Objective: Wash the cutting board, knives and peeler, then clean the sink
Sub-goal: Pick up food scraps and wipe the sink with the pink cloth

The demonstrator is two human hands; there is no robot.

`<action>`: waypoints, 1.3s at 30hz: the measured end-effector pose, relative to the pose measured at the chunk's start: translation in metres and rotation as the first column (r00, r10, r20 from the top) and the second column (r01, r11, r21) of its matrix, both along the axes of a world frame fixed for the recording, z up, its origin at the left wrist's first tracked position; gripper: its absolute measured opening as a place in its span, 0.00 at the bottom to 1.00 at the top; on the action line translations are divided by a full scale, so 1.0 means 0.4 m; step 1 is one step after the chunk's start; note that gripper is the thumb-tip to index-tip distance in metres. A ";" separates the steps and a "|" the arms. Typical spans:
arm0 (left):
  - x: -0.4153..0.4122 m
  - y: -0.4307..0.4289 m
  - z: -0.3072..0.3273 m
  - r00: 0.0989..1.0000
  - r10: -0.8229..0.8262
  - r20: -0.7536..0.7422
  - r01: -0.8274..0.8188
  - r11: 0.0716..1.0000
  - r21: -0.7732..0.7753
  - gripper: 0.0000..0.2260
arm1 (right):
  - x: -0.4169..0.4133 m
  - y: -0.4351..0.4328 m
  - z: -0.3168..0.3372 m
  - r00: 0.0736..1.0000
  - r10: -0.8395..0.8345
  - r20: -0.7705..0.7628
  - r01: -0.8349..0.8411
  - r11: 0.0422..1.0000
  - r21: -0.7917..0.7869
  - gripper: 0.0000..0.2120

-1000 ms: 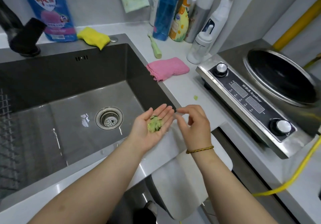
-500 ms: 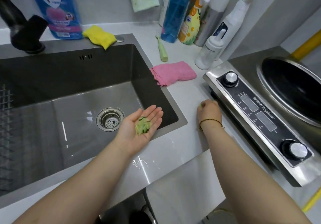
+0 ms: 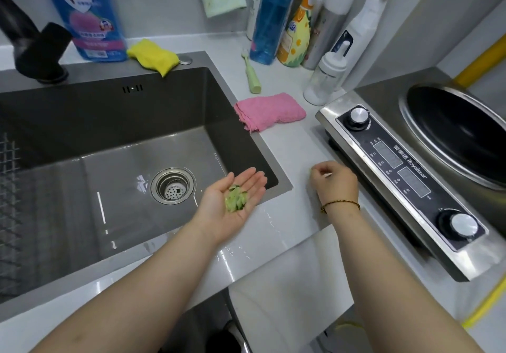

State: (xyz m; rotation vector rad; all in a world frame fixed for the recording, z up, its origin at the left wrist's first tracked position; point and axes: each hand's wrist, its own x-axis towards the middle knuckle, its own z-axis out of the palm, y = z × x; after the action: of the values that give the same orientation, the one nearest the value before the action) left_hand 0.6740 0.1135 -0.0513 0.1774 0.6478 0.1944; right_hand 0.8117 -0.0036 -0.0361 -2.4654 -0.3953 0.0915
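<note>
Over the dark steel sink's near right corner my left hand lies spread, carrying pale green vegetable scraps; right of it, on the grey tabletop, my right hand curls, pinching what I cannot tell.

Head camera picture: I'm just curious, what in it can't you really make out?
- Right hand: seen from the back in the head view; its curled fingers hide whether they pinch anything.
- Faucet: cut off by the top left edge.
- Blue detergent bottle: label blurred, top cut off by the upper edge.
- Green-handled tool: head too small to identify.
- Sink: its left part runs past the left edge.
</note>
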 end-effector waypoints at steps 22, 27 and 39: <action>-0.044 -0.049 0.024 0.988 0.155 0.019 -0.155 0.988 0.025 0.20 | -0.204 -0.059 -0.011 0.930 0.367 0.028 -0.360 0.894 0.268 0.07; -0.057 -0.058 0.021 0.977 0.212 0.020 -0.213 0.976 0.038 0.24 | -0.199 -0.080 -0.028 0.811 0.567 -0.146 -0.569 0.822 0.029 0.09; -0.093 -0.075 0.014 0.969 0.243 0.037 -0.245 0.969 0.037 0.26 | -0.268 -0.049 0.008 0.814 0.581 -0.006 -0.580 0.813 0.053 0.03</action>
State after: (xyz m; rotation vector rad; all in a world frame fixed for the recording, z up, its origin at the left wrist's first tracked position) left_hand 0.6370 0.0834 -0.0458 0.1334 0.6328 0.4475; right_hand 0.7045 -0.0231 -0.0330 -2.2064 -1.1221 0.3585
